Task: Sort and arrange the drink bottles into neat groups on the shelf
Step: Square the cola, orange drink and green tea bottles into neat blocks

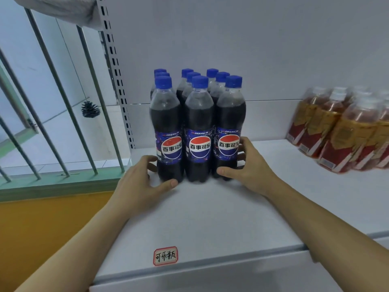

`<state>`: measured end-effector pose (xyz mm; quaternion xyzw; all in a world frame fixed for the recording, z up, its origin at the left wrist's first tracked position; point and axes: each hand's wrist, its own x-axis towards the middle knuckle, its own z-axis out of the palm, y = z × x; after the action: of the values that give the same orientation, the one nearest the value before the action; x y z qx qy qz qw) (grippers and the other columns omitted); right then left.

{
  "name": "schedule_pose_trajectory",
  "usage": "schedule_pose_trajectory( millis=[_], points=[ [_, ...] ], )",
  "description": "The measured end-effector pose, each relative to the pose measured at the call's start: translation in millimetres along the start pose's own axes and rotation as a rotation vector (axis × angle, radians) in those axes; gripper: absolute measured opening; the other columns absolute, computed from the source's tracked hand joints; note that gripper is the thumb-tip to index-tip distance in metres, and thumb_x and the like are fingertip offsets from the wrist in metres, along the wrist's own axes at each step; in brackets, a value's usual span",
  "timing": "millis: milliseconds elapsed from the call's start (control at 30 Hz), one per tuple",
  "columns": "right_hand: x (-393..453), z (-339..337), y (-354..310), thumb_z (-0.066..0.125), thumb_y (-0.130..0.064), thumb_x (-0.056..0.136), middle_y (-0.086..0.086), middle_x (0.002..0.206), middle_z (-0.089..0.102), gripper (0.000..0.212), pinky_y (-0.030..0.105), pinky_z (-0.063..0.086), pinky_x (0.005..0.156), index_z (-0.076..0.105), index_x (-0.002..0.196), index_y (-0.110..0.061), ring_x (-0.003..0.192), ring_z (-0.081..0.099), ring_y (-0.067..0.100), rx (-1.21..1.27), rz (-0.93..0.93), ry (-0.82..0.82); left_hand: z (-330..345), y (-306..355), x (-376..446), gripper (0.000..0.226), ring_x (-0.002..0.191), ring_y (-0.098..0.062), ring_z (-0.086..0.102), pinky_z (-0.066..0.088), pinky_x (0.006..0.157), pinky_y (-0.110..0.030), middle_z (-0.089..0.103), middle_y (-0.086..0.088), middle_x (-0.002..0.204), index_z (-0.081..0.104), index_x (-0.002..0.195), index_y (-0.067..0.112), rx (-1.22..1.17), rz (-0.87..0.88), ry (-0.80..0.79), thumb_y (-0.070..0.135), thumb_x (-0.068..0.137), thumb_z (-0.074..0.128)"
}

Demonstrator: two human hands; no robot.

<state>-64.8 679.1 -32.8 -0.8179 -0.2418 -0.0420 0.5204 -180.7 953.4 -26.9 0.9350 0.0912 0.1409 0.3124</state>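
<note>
Several dark cola bottles with blue caps and blue labels stand in a tight block of three rows on the white shelf. My left hand cups the block's left front corner, thumb against the base of the front-left bottle. My right hand presses the right side, fingers wrapped around the front-right bottle and thumb at its base. A group of amber tea bottles with red and gold labels stands at the right of the shelf, blurred.
A perforated shelf upright rises just left of the colas. Beyond it are window bars and a hanging pine cone. A red-framed handwritten label sits on the shelf's front edge. Bare shelf lies between the two bottle groups.
</note>
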Motion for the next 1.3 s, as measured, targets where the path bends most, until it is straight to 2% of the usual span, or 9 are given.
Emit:
schedule_pose_trajectory(
  millis=[100,200,333,633,933,1033,1133,1233,1300],
  points=[
    [0,0,-2,0.091,-0.035,0.07,-0.019,0.12,0.059,0.079,0.03,0.059,0.084,0.041,0.131,-0.038,0.104,0.063,0.006,-0.007,-0.005,0.001,-3,7,6,0.098,0.104,-0.017,0.058,0.051,0.093,-0.04,0.057,0.01,0.12,0.044,0.138,0.026,-0.015,-0.063,-0.071,0.074,0.057,0.071],
    [-1,1,-3,0.09,-0.034,0.073,-0.021,0.12,0.058,0.077,0.023,0.057,0.08,0.04,0.131,-0.039,0.1,0.063,0.001,-0.004,-0.002,-0.005,1,16,13,0.095,0.105,-0.02,0.06,0.051,0.098,-0.043,0.059,0.008,0.122,0.042,0.131,0.028,-0.073,-0.118,-0.118,0.07,0.058,0.084],
    [-5,3,-6,0.089,-0.032,0.074,-0.018,0.122,0.059,0.08,0.026,0.057,0.085,0.042,0.138,-0.031,0.096,0.061,-0.01,0.015,-0.007,-0.006,20,22,10,0.083,0.12,-0.027,0.058,0.043,0.106,-0.051,0.06,0.004,0.134,0.038,0.125,0.028,0.058,-0.128,0.033,0.064,0.066,0.084],
    [-9,7,-13,0.086,-0.024,0.079,-0.032,0.116,0.054,0.07,0.029,0.052,0.095,0.039,0.13,-0.039,0.107,0.056,-0.009,0.009,-0.06,0.003,20,14,-3,0.064,0.112,-0.027,0.059,0.05,0.095,-0.046,0.064,-0.002,0.13,0.047,0.133,0.021,0.066,0.011,0.082,0.048,0.083,0.077],
    [-7,6,-9,0.084,-0.028,0.08,-0.034,0.117,0.054,0.067,0.001,0.042,0.079,0.04,0.128,-0.04,0.103,0.052,-0.023,0.037,-0.061,-0.023,18,22,-5,0.069,0.107,-0.018,0.062,0.05,0.088,-0.036,0.065,0.006,0.126,0.049,0.135,0.022,0.058,-0.003,0.12,0.052,0.08,0.08],
    [-4,0,-13,0.072,-0.049,0.086,-0.019,0.121,0.061,0.055,0.02,0.051,0.089,0.045,0.132,-0.037,0.109,0.059,-0.006,0.19,-0.05,0.061,9,27,-11,0.075,0.105,-0.006,0.062,0.046,0.089,-0.031,0.061,0.011,0.13,0.045,0.143,0.027,-0.189,-0.062,0.131,0.074,0.085,0.057],
    [10,-11,-24,0.051,-0.048,0.1,-0.002,0.122,0.063,0.033,0.037,0.052,0.096,0.052,0.128,-0.03,0.112,0.062,0.009,0.475,0.042,0.21,-4,31,7,0.074,0.124,-0.019,0.059,0.043,0.107,-0.046,0.058,-0.001,0.141,0.045,0.149,0.022,-0.71,-0.279,0.192,0.073,0.097,0.031],
    [48,-16,-34,0.038,-0.049,0.104,0.004,0.132,0.06,0.038,0.049,0.048,0.105,0.055,0.13,-0.027,0.122,0.058,0.021,0.59,0.213,0.216,-16,32,50,0.069,0.134,-0.027,0.054,0.035,0.117,-0.051,0.058,-0.007,0.145,0.047,0.149,0.015,-1.131,-0.475,0.257,0.062,0.101,0.033],
    [66,-12,-41,0.038,-0.051,0.104,0.0,0.129,0.063,0.038,0.048,0.046,0.107,0.06,0.125,-0.029,0.125,0.057,0.023,0.645,0.264,0.154,-9,33,71,0.068,0.126,-0.027,0.061,0.04,0.115,-0.051,0.065,-0.007,0.137,0.058,0.14,0.016,-1.228,-0.477,0.246,0.065,0.097,0.038]
  ],
)
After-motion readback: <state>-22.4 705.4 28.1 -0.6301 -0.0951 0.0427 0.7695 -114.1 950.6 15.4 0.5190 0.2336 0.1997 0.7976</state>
